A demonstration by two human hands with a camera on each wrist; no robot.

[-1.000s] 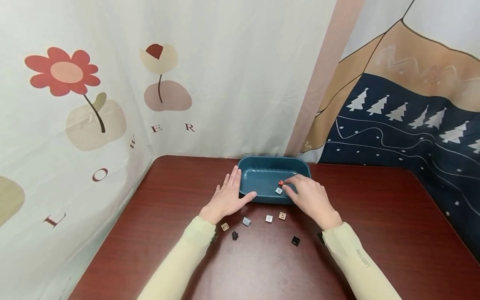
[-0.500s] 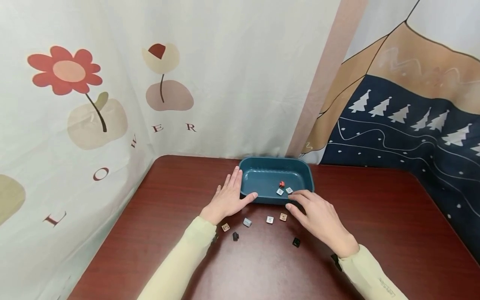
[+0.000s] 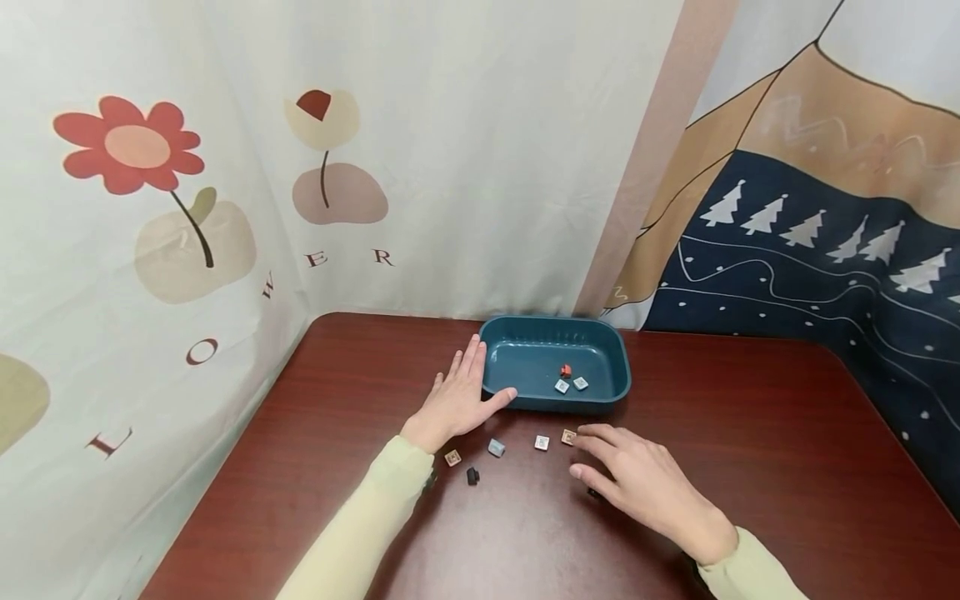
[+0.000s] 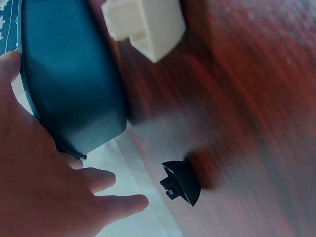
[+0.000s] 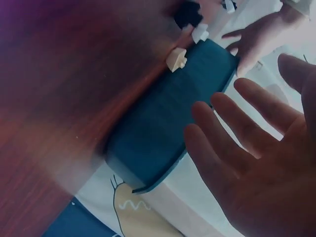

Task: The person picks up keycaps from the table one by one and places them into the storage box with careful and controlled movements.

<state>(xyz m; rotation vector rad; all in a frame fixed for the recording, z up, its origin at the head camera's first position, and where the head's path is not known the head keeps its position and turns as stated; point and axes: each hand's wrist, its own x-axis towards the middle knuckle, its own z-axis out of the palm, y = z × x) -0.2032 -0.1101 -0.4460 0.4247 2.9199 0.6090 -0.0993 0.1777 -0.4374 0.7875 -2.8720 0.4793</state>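
Observation:
My left hand (image 3: 452, 398) rests on the left end of a dark teal tray (image 3: 555, 406), fingers straight, thumb over its front rim. Inside the tray lie a small red piece (image 3: 566, 371) and two small white square pieces, one white piece (image 3: 562, 387) beside the other. My right hand (image 3: 648, 479) hovers over the table in front of the tray, fingers relaxed and parted, holding nothing. Its fingertips are nearest a beige square piece (image 3: 568, 437); a black piece (image 3: 593, 493) is mostly hidden under the thumb. In the right wrist view the palm (image 5: 276, 173) shows bare.
On the table lie a white square piece (image 3: 542, 443), a light blue piece (image 3: 497, 447), another beige piece (image 3: 452, 458) and a black piece (image 3: 472, 476) with a small stub. Printed curtains (image 3: 465, 167) hang behind the dark red table (image 3: 360, 358).
My right hand has let go of a white piece in the tray, then drawn back out toward the beige piece on the table. The left hand has stayed put.

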